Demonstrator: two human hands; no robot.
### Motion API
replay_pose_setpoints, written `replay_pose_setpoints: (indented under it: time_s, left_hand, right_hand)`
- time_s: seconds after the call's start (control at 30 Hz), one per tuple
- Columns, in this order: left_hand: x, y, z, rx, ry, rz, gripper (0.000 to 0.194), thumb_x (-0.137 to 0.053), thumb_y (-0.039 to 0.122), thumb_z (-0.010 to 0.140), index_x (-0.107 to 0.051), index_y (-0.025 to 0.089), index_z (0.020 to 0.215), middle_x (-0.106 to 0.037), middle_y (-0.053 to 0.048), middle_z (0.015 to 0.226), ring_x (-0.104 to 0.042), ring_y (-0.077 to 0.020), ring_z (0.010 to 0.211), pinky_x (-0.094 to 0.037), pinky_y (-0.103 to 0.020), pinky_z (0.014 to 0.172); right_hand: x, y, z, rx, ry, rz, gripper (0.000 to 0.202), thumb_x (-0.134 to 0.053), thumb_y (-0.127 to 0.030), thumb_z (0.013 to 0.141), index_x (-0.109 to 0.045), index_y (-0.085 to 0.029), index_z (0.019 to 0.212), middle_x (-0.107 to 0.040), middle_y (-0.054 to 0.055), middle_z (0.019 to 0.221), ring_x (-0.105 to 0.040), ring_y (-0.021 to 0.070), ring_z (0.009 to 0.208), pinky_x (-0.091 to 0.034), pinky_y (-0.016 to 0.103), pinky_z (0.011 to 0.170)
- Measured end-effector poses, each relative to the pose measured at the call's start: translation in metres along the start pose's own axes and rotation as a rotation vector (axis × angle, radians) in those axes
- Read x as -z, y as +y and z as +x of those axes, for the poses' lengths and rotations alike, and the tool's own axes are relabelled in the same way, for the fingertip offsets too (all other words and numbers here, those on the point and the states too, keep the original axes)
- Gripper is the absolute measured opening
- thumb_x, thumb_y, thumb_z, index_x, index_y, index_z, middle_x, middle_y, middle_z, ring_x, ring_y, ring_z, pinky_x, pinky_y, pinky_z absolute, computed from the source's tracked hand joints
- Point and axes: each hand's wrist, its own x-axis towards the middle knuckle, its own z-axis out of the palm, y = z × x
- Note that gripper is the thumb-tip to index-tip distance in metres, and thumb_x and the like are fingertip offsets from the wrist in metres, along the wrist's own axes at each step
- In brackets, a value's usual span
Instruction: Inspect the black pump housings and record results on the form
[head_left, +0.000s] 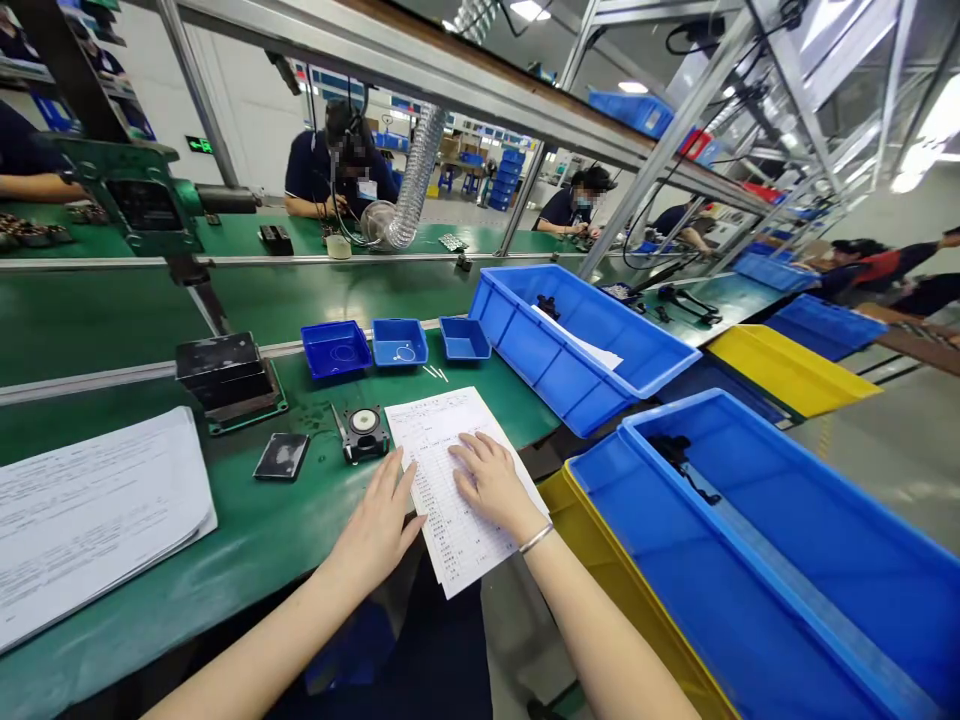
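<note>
A printed sheet of paper [450,540] lies at the front edge of the green table, its lower part jutting past the edge. My left hand [381,518] rests at the sheet's left edge with its fingers spread. Flat on the middle of the sheet is my right hand [491,482], fingers apart, a bracelet at the wrist. Just beyond my left hand sits a black square part with a white round centre [365,421]. Left of it is a flat dark block [282,456]. Several thin white sticks [435,373] lie above the sheet.
Small blue trays [336,350] line the table's back. Large blue bins [585,345] stand right, another [795,520] nearer, over a yellow bin [637,600]. Papers [97,520] lie left, near a green press [142,195] above a black block [221,370]. People work across the bench.
</note>
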Motion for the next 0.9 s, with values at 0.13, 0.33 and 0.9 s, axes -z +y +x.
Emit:
replay_pose_setpoints:
  time_s: [0.13, 0.33, 0.9]
  left_hand:
    - [-0.002, -0.008, -0.002, -0.012, 0.017, 0.108, 0.061, -0.055, 0.038, 0.092, -0.035, 0.017, 0.146, -0.022, -0.02, 0.159, -0.017, -0.0382, 0.148, -0.036, -0.059, 0.111]
    - [-0.001, -0.013, 0.013, -0.093, -0.044, 0.35, 0.079, -0.059, 0.053, 0.087, -0.028, 0.019, 0.151, -0.014, -0.019, 0.161, -0.014, -0.0396, 0.148, -0.038, -0.057, 0.111]
    - [-0.01, -0.012, 0.029, -0.176, -0.216, 0.506, 0.087, -0.059, 0.038, 0.079, -0.025, 0.001, 0.149, -0.009, -0.026, 0.159, -0.002, -0.0401, 0.149, -0.009, -0.059, 0.121]
  right_hand:
    - [-0.001, -0.001, -0.001, -0.023, 0.022, 0.0, 0.037, -0.051, -0.027, 0.094, -0.056, -0.024, 0.131, -0.05, 0.008, 0.144, -0.035, 0.0307, 0.137, -0.03, 0.051, 0.111]
    - [-0.007, 0.001, 0.0, -0.042, 0.048, 0.014, 0.037, -0.052, -0.026, 0.094, -0.057, -0.025, 0.13, -0.049, 0.008, 0.144, -0.034, 0.032, 0.137, -0.031, 0.054, 0.111]
    - [0.001, 0.015, 0.055, 0.1, 0.042, 0.164, 0.035, -0.048, -0.022, 0.097, -0.049, -0.018, 0.132, -0.055, 0.015, 0.13, -0.052, 0.0285, 0.12, -0.047, 0.05, 0.1]
